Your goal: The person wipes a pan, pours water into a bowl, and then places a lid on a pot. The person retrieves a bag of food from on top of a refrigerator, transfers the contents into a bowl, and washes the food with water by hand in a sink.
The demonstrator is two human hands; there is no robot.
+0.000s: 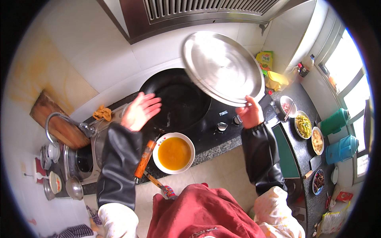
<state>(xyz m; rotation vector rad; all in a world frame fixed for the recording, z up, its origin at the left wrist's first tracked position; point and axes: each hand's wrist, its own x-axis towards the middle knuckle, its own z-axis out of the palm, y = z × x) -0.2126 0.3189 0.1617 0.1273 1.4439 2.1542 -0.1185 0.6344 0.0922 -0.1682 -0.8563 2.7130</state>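
Note:
My right hand (250, 114) grips the rim of a round, shiny stainless-steel lid (221, 68), tilted up above the right side of the stove. Over the left edge of a black wok (178, 101), my left hand (141, 110) is empty with its fingers apart. The wok sits on the black gas stove (208, 126), its inside dark and partly behind the lid. Near the stove's front edge stands a white bowl (193, 154) of orange-yellow liquid (174, 153). An orange wooden handle (145, 159) lies just left of the bowl, below my left sleeve.
A range hood (190, 22) hangs above. Left are a sink tap (86, 130), a wooden cutting board (56, 122) and an orange cloth (102, 113). Right, the counter holds plates of sliced green vegetables (303, 126) and pale pieces (317, 140), plus a green thermos (333, 122).

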